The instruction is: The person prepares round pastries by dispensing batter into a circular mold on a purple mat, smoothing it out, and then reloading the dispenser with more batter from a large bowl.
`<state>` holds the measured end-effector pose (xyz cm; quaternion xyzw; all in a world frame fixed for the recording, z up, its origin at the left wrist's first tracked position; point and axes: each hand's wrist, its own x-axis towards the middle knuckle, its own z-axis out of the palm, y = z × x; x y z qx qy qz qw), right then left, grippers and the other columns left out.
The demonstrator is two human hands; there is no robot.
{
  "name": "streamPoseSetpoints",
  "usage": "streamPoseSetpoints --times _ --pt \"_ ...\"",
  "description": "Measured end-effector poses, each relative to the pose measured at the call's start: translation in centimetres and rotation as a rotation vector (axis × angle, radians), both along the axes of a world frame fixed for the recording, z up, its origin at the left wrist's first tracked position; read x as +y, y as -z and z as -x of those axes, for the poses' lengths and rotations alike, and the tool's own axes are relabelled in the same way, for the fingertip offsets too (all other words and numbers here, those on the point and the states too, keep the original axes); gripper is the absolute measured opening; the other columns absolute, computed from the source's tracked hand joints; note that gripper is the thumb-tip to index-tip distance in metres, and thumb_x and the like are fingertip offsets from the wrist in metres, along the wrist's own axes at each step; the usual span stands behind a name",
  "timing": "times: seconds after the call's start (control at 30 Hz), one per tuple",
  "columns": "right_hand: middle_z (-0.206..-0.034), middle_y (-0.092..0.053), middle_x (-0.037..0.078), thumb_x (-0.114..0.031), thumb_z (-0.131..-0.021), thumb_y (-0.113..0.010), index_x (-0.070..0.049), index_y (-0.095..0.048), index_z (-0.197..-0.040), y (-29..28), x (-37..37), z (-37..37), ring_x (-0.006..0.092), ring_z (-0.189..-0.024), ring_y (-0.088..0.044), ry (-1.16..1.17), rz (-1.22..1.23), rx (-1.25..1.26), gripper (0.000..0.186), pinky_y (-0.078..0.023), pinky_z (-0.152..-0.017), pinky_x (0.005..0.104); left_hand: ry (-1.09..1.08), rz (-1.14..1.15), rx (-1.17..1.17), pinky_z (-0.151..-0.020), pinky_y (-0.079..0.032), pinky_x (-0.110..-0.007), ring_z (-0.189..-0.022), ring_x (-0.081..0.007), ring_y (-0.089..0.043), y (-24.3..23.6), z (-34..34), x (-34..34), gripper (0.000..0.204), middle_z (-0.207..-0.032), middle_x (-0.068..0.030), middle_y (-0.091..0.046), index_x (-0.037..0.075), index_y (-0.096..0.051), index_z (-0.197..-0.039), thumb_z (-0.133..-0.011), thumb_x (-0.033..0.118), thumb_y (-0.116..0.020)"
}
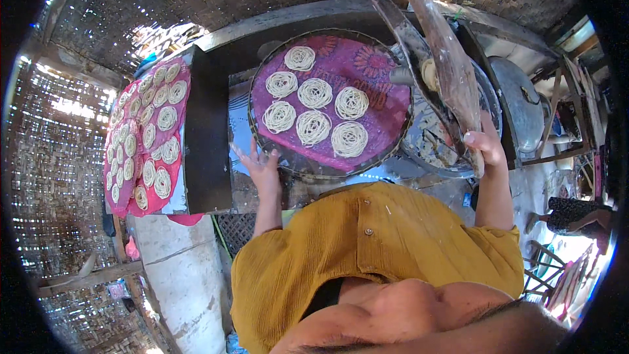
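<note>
1. Plainly, in the head view, the left hand [262, 165] was spread wide, its fingers apart and holding nothing, at the near left rim of a round tray [308, 165]; whether it pressed on that rim could not be told.
2. The right hand [486, 146] was closed around the near end of a pale wooden lever [445, 46]; that lever slanted away from the hand, over a darker beam [386, 8].
3. Beyond the left hand and to its right, seven noodle coils [314, 93] lay flat and apart on a purple cloth [381, 128] in the tray; a grey tube [401, 77] stuck out over the cloth's far right side, leftward of and beyond the right hand.
4. Just left of the right hand, a metal basin [452, 172] sat under the lever; well left of the left hand, more coils covered a pink cloth [149, 206].
</note>
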<state>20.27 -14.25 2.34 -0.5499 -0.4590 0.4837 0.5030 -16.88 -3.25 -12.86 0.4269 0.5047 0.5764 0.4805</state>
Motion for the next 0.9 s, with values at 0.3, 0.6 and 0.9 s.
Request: streamPoseSetpoints --times 0.3,0.6,0.9 --pt "-0.088 -0.057 0.017 -0.031 -0.051 -0.063 0.008 -0.041 -0.112 1.3 -1.8 1.0 0.0218 -0.068 -0.058 -0.06 0.095 0.041 0.075 -0.047 -0.06 0.0312 0.187 -0.214 0.429 -0.086 -0.039 -0.031 -0.109 -0.0225 -0.041 -1.6 3.1 14.9 0.086 -0.132 -0.0211 -0.027 0.006 0.002 -0.135 -0.072 0.0 -0.057" --pt "-0.086 -0.059 0.015 -0.038 -0.051 -0.065 0.007 -0.048 -0.109 0.1 -1.7 4.1 0.0202 -0.068 -0.057 -0.305 0.278 0.146 0.075 -0.046 -0.058 0.0285 1.292 -0.231 -1.132 -0.099 -0.022 -0.047 -0.12 -0.0312 -0.03 -18.6 -10.7 10.0 0.093 -0.133 -0.013 -0.024 0.016 -0.009 -0.135 -0.066 0.059 -0.054" --pt "-0.081 -0.059 0.014 -0.05 -0.077 -0.046 0.004 -0.052 -0.098 1.6 0.6 2.4 0.0193 -0.064 -0.058 -0.483 0.417 0.193 0.057 -0.046 -0.052 0.0292 1.077 -0.223 -1.193 -0.086 -0.038 -0.043 -0.081 -0.0198 -0.053 -12.3 -12.9 12.3 0.079 -0.08 -0.0013 -0.053 0.013 -0.024 -0.131 -0.074 0.064 -0.043"
